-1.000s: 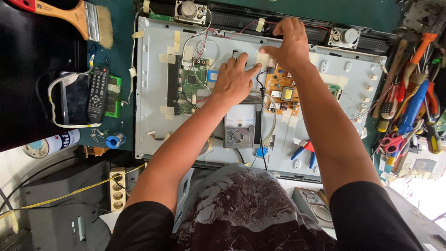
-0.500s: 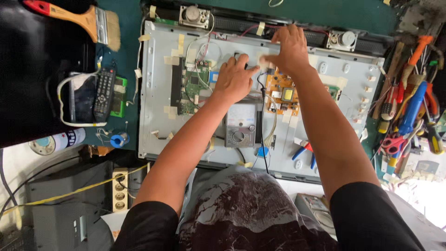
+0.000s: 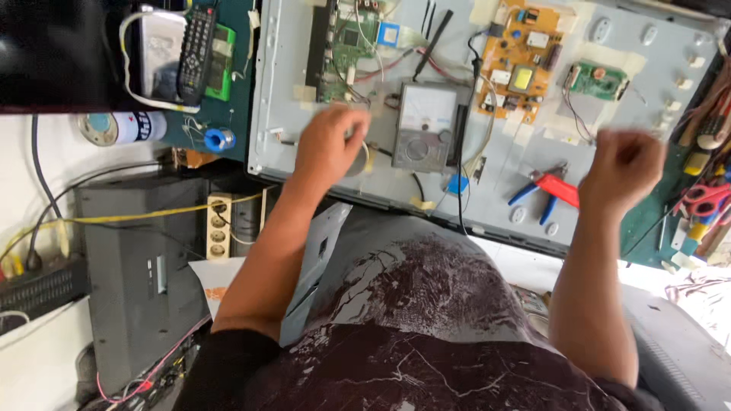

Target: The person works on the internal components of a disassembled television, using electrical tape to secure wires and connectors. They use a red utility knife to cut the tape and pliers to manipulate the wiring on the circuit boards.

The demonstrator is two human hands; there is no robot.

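- While both arms reach out over the opened back of a flat screen panel (image 3: 655, 114), the left hand (image 3: 329, 144) hangs just in front of the grey analogue meter (image 3: 423, 127), its fingers curled loosely downward; it is blurred, and whether it pinches anything cannot be told.
- The right hand (image 3: 620, 169) is balled into a fist with nothing visible inside it, above the near right part of the panel, just right of the red and blue pliers (image 3: 550, 192).
- The meter lies on the panel between a green circuit board (image 3: 344, 46) on its left and an orange circuit board (image 3: 519, 57) up to its right (a dark probe (image 3: 434, 42) slants across the wires just beyond it).
- A smaller green board (image 3: 598, 80) sits further right on the panel, with strips of pale tape around it.
- Left of the panel, a black remote control (image 3: 196, 53) rests on a grey box wound with white cable, and a small blue reel (image 3: 219, 140) lies near the panel's corner.
- A cream power strip (image 3: 219, 227) sits below that corner, beside a dark grey case (image 3: 141, 281).
- Red-handled scissors (image 3: 704, 199) and other tools crowd the right edge.
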